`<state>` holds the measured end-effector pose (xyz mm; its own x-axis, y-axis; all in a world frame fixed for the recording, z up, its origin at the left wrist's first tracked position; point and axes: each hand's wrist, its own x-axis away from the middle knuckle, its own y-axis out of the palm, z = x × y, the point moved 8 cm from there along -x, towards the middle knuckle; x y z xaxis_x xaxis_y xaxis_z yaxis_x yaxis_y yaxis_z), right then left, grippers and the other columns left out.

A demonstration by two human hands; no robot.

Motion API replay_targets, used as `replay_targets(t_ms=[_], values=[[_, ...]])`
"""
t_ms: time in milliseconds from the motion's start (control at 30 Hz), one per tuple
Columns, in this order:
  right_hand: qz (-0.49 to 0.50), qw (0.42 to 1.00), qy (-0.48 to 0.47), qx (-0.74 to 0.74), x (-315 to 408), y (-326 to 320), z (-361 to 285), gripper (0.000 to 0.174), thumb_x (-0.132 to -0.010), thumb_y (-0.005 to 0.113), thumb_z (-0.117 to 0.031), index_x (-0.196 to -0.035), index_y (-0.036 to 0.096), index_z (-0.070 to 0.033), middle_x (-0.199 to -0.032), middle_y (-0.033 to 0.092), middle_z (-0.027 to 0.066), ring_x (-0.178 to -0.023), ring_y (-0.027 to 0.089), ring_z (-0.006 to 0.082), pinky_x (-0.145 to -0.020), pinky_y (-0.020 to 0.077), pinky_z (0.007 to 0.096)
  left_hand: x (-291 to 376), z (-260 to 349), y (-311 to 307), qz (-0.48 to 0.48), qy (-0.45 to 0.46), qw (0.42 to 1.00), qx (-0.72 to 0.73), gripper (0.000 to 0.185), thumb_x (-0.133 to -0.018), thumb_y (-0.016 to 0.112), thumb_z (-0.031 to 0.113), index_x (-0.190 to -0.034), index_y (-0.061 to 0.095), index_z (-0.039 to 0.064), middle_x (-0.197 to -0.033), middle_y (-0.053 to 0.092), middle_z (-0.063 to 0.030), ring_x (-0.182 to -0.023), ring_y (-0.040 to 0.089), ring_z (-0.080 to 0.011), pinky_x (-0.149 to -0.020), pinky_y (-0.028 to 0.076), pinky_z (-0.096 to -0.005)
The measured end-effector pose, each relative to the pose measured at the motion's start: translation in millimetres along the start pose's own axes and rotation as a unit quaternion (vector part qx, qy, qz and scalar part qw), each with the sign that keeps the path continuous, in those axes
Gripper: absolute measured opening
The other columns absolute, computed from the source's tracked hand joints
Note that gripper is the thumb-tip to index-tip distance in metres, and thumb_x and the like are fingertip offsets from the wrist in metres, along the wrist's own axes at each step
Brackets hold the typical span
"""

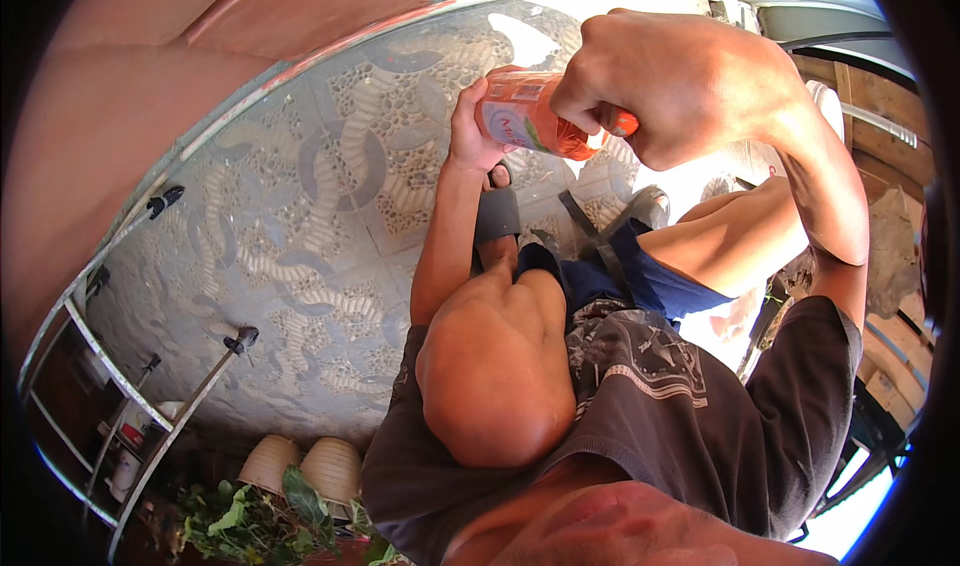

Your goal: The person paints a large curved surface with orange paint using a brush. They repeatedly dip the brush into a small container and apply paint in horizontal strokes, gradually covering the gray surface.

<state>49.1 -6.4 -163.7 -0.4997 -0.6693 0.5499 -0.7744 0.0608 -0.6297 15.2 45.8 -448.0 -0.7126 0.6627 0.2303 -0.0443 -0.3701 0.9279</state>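
Note:
My left hand (471, 132) grips a red-tinted plastic bottle (525, 112) around its far left end. The bottle lies on its side in the air, and its label bears writing. At its right end, my right hand (675, 86) is closed in a fist around a small orange-handled tool (624, 123). Only the end of that handle shows, so I cannot tell what kind of tool it is. My right knuckles touch or nearly touch the bottle, hiding part of that end. Below the bottle are my bent knee (495, 386) and a dark slide sandal (497, 213).
Patterned pebble-and-tile floor (300, 251) spreads before me, beside a reddish wall (135, 116). A metal tube frame (120, 386) stands at left. Ribbed plant pots (330, 468) and leafy plants (255, 521) are at lower left. Wooden slats (885, 161) lie at right.

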Motion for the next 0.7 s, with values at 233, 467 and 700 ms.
replay_targets(t_ms=[233, 467, 700], values=[[0.002, 0.977, -0.066, -0.204, 23.4, -34.5, 26.8, 0.021, -0.089, 0.070, -0.014, -0.105, 0.068, 0.000, -0.070, 0.064, 0.0041, -0.064, 0.061, 0.0125, -0.060, 0.0473, 0.0253, 5.6, 8.8, 3.4, 0.062, 0.004, 0.998, 0.019, 0.059, -0.098, 0.044, 0.055, -0.128, 0.062, 0.007, -0.104, 0.072, -0.0079, -0.069, 0.065, -0.0175, -0.040, 0.040, -0.0299], [0.386, 0.711, -0.180, -0.559, 47.6, 1.5, 167.3, 0.012, -0.093, 0.073, -0.012, -0.102, 0.072, -0.004, -0.103, 0.067, 0.0068, -0.095, 0.063, 0.0144, -0.077, 0.0540, 0.0286, 14.7, 43.9, 1.8, 0.102, 0.040, 0.990, 0.090, 0.057, -0.096, 0.043, 0.061, -0.123, 0.064, 0.016, -0.105, 0.070, -0.0044, -0.081, 0.065, -0.0189, -0.040, 0.039, -0.0315], [0.464, 0.443, -0.144, -0.753, 25.6, 92.1, 223.0, 0.019, -0.104, 0.058, -0.022, -0.112, 0.058, -0.005, -0.106, 0.066, 0.0093, -0.089, 0.074, 0.0238, -0.071, 0.0662, 0.0397, 16.3, 53.8, 11.3, 0.064, 0.064, 0.993, 0.079, 0.058, -0.094, 0.043, 0.064, -0.120, 0.064, 0.017, -0.108, 0.069, -0.0054, -0.077, 0.066, -0.0198, -0.040, 0.041, -0.0311]])
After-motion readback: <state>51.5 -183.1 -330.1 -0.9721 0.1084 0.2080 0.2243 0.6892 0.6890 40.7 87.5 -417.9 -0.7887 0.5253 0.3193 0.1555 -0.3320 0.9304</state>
